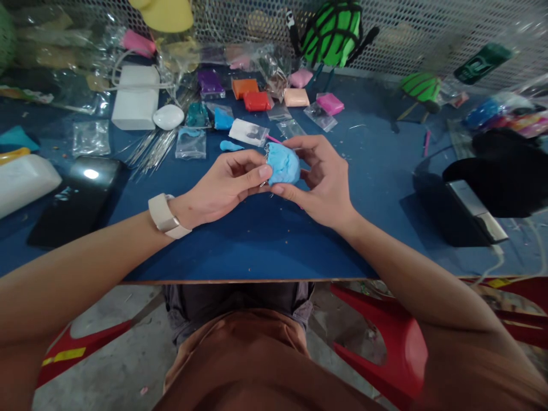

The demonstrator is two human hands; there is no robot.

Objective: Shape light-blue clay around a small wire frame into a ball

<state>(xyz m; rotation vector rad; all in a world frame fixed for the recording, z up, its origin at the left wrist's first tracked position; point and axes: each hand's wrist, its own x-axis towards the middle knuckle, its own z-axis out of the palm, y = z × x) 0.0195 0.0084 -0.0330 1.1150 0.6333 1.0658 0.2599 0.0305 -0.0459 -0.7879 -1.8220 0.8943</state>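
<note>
A rounded lump of light blue modelling clay (284, 164) is held between both hands above the blue table. Silvery, crinkled material shows along its left edge. My left hand (233, 180) pinches that edge, thumb on the near face. Around the right side curve the fingers of my right hand (323, 174), with the thumb pressed on the lower edge. Just beyond the left fingers lies a small blue clay piece (231, 146), near a white clay packet (249, 132). The tip of a pink stick (272, 138) pokes out behind the lump.
Several coloured clay packets (257, 101) lie along the back, before a perforated metal panel (406, 34). Thin metal wires (149, 149) and a dark phone (77, 200) are at left. A green-and-black clay figure (333, 34) stands behind. At right sits a black box (454, 214).
</note>
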